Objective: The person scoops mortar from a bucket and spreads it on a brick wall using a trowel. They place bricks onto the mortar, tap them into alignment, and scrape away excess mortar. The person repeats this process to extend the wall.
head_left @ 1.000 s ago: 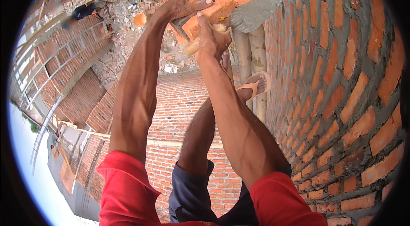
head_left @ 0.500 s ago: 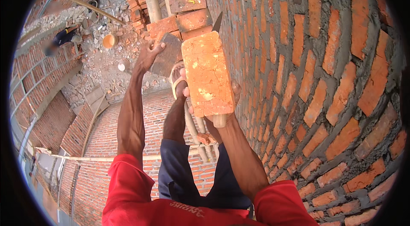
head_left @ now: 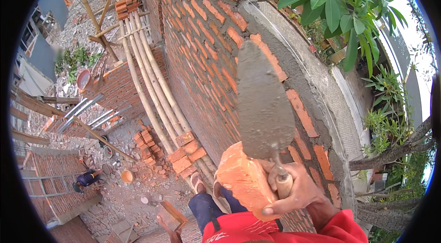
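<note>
My right hand [head_left: 296, 190] grips both an orange brick [head_left: 239, 178] and the handle of a pointed trowel [head_left: 264, 100] at the lower middle. The trowel's broad blade, smeared with grey mortar, rises in front of the brick wall [head_left: 202, 59], below its mortar-topped edge. Low in the picture, beside my blue-clad legs, my left hand [head_left: 171, 228] holds another brick [head_left: 172, 213]; some of its fingers are hidden.
A string line runs along the wall top. Bamboo poles [head_left: 151, 96] beneath my feet carry brick stacks [head_left: 186, 153]. Below lie rubble, a brick pile [head_left: 147, 142], an orange bucket [head_left: 127, 176] and a bent-over person [head_left: 89, 178]. Leafy branches [head_left: 340, 4] overhang beyond the wall.
My view has swung up toward the wall's top edge. My right hand has moved rightward and down in the picture with brick and trowel; my left hand has dropped low with a brick.
</note>
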Demonstrator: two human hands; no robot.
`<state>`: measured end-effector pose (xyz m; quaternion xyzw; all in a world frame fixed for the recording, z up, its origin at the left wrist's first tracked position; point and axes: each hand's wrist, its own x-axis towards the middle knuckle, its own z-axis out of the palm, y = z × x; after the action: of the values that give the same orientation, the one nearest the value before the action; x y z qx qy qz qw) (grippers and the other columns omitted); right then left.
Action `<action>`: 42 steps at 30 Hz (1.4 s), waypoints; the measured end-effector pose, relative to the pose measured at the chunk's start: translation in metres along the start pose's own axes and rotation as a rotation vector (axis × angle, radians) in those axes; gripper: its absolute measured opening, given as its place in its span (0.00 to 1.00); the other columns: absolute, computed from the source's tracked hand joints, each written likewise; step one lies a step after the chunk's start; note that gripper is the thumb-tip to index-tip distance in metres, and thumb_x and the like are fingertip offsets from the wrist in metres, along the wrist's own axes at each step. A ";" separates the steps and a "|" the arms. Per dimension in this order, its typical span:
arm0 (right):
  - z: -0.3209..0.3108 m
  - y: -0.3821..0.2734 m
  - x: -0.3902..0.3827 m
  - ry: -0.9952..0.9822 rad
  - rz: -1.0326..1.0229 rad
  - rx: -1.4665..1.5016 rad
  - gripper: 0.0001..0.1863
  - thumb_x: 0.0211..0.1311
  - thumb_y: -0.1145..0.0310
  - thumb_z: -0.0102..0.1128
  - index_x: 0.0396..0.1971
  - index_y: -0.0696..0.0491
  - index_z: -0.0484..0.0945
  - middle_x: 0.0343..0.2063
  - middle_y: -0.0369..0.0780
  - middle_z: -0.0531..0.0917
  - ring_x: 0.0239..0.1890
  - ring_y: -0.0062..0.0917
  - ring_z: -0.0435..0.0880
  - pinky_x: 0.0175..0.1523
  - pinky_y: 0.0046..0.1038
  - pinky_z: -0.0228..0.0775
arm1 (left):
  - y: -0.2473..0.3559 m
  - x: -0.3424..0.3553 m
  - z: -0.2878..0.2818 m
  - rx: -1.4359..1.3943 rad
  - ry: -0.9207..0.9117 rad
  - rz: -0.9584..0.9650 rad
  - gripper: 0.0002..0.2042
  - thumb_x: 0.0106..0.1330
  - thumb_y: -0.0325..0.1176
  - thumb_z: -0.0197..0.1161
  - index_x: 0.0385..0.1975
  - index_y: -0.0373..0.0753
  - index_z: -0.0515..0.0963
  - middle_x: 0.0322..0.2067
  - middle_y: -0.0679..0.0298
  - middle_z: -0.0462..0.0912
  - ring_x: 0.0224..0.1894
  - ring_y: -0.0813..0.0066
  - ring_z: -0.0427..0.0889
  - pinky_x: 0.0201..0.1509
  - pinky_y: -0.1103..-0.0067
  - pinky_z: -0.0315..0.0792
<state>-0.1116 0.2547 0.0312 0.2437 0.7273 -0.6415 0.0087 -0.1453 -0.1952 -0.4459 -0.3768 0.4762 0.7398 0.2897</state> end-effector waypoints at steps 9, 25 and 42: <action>-0.188 -0.153 0.067 0.472 -0.113 -0.511 0.29 0.44 0.60 0.83 0.39 0.66 0.81 0.31 0.43 0.86 0.30 0.24 0.86 0.36 0.27 0.80 | 0.060 -0.094 0.066 -0.023 0.073 0.144 0.43 0.67 0.72 0.55 0.72 0.45 0.68 0.61 0.60 0.77 0.60 0.60 0.77 0.61 0.61 0.75; -0.224 -0.113 0.264 0.229 -0.191 -0.725 0.28 0.37 0.53 0.84 0.27 0.65 0.86 0.25 0.48 0.86 0.27 0.34 0.85 0.31 0.36 0.75 | 0.067 -0.170 0.102 -0.074 0.219 0.291 0.43 0.67 0.71 0.57 0.73 0.46 0.67 0.63 0.61 0.76 0.61 0.60 0.77 0.62 0.59 0.76; -0.223 -0.118 0.276 0.218 -0.233 -0.893 0.33 0.49 0.40 0.79 0.24 0.62 0.83 0.23 0.44 0.82 0.25 0.29 0.82 0.28 0.38 0.72 | 0.069 -0.207 0.109 -0.113 0.250 0.384 0.43 0.67 0.71 0.58 0.74 0.46 0.65 0.65 0.61 0.76 0.62 0.60 0.77 0.63 0.58 0.76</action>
<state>-0.3312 0.5514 0.0902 0.1988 0.9512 -0.2332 -0.0360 -0.1167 -0.1350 -0.2110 -0.3837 0.5292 0.7543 0.0607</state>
